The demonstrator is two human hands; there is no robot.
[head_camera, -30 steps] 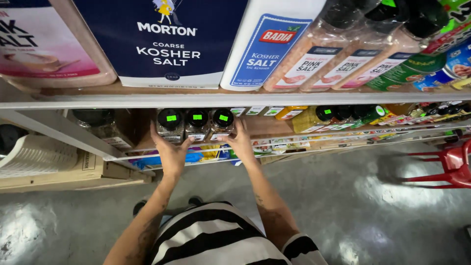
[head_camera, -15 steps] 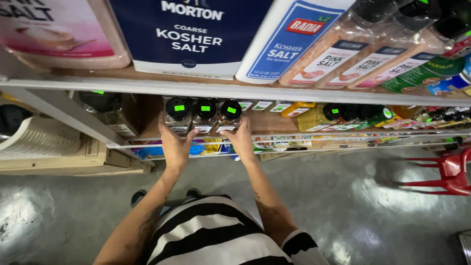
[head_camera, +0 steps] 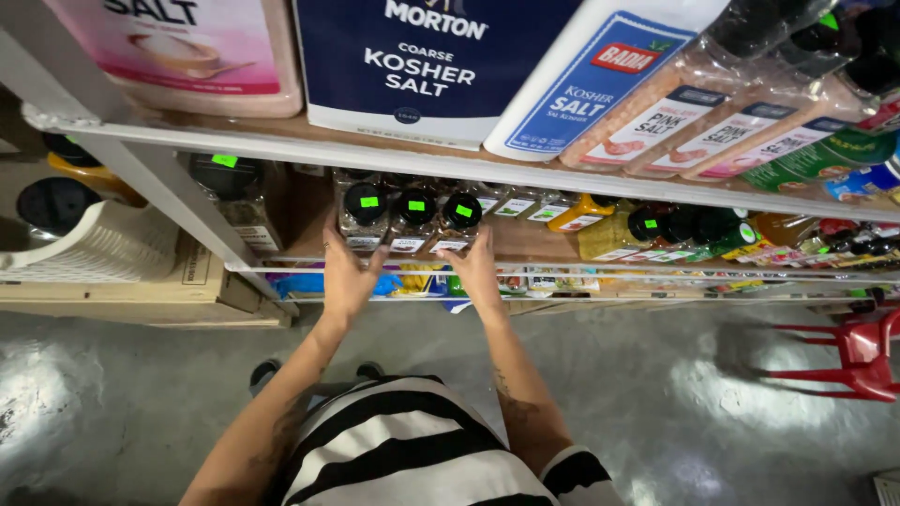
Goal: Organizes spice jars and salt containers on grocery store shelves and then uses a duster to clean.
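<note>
While the person looks down at a store shelf (head_camera: 525, 260), both hands reach in to a row of three small spice jars (head_camera: 412, 220) with black lids and green stickers. The left hand (head_camera: 345, 272) is open wide and presses flat on the left jar. The right hand (head_camera: 478, 272) is open too and touches the right jar. The jars stand upright, side by side, at the front of the shelf. A red chair (head_camera: 858, 351) stands on the grey floor (head_camera: 656, 403).
</note>
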